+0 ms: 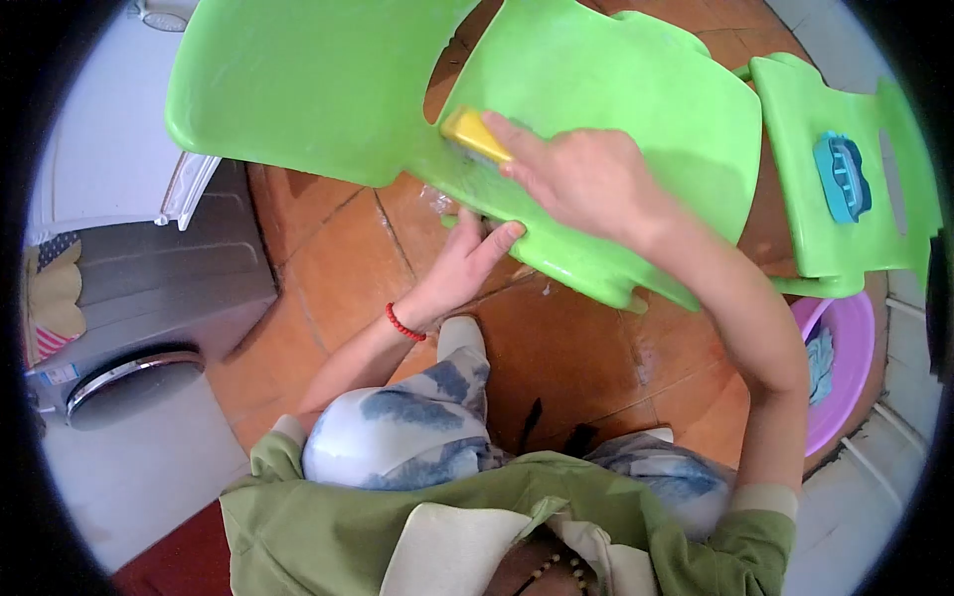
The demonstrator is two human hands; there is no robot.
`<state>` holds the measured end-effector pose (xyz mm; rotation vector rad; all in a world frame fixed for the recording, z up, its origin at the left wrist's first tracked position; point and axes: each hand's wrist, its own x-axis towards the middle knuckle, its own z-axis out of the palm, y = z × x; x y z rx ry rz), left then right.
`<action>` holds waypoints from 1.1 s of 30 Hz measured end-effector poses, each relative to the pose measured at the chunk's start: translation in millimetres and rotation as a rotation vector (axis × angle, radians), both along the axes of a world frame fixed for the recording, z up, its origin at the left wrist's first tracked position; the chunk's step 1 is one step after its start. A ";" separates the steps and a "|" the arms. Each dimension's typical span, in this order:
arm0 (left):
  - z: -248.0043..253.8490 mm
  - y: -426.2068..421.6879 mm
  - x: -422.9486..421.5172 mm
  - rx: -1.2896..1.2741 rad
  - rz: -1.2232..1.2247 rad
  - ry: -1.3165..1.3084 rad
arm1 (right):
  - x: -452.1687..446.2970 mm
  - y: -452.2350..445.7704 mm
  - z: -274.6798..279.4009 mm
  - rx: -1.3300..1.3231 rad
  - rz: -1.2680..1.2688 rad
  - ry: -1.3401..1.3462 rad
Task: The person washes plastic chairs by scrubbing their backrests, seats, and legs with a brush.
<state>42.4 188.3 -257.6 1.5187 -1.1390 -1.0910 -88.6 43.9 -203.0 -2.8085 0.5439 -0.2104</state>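
A bright green plastic chair (616, 89) lies tilted in front of me, its wide panel at the upper left and its seat to the right. My right hand (586, 179) is closed on a yellow brush (477, 136), which is pressed against the chair near the bend between the two panels. Below it, my left hand (467, 260) grips the near edge of the chair, with the thumb on top and the other fingers partly hidden under the edge. A wet sheen shows on the green surface.
A second green chair (800, 179) stands at the right with a blue brush (843, 177) on it. Below it is a pink basin (853, 368) holding a cloth (820, 363). At the left are a grey washing machine (149, 288) and a white panel (109, 119). Orange tiles (556, 348) cover the floor.
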 end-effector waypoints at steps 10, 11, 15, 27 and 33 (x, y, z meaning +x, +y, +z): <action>-3.9 0.2 3.4 0.036 -0.019 -0.059 | -27.4 0.9 16.9 0.053 0.115 0.058; -2.9 -0.1 2.4 0.031 -0.020 -0.051 | -14.7 -3.6 8.0 -0.026 0.043 0.018; -2.7 -0.8 4.0 0.000 -0.025 -0.112 | 20.2 -52.4 -15.0 -0.102 -0.283 -0.013; -1.2 -1.7 3.9 -0.008 -0.056 -0.066 | 8.1 -66.6 -8.6 -0.137 -0.298 0.030; -9.1 -0.8 7.5 -0.017 -0.057 -0.117 | -0.2 -1.4 -0.8 0.018 -0.038 0.019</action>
